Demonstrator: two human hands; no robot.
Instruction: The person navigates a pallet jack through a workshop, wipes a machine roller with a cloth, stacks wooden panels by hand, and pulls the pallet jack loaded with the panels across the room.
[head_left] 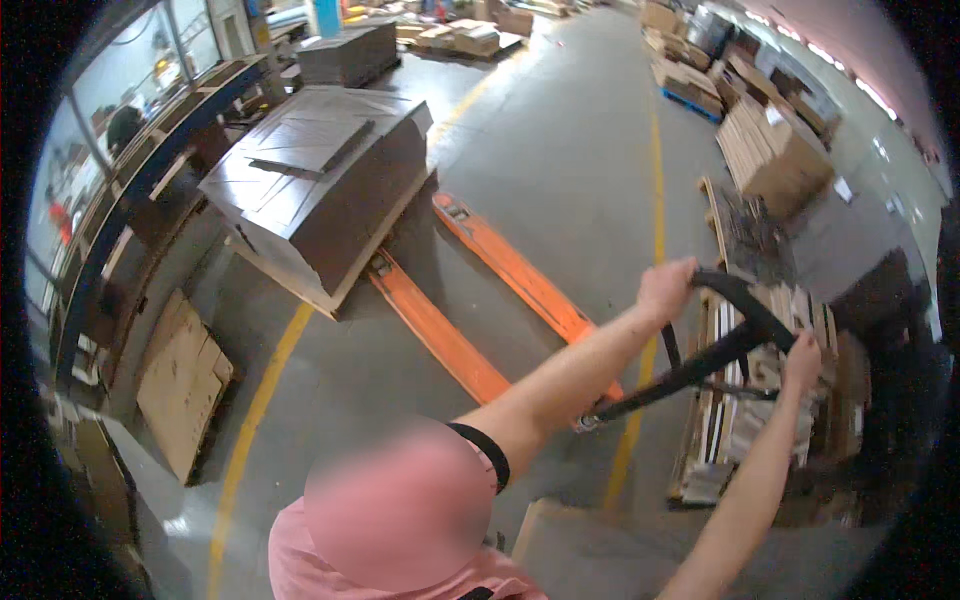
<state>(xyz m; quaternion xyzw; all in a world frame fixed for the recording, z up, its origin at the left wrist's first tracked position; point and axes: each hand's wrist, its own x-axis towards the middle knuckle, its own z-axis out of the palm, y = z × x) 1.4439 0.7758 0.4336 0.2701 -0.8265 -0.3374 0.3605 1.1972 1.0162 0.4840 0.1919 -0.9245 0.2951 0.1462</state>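
Observation:
My left hand is closed round the upper end of a black pallet jack handle. Its other end is gripped by my right hand, with the fingers wrapped over the bar. From the handle's foot, two orange forks of the pallet jack stretch away to the far left, low over the floor. The tip of the nearer fork is close to the edge of a wooden pallet. On that pallet stands a large stack of dark brown sheets. Neither fork carries a load.
Stacked flat boards lie at the right, close to my hands. Cardboard stacks line the far right, beyond a yellow floor line. A flat tan board pile and a blue-edged rack are on the left.

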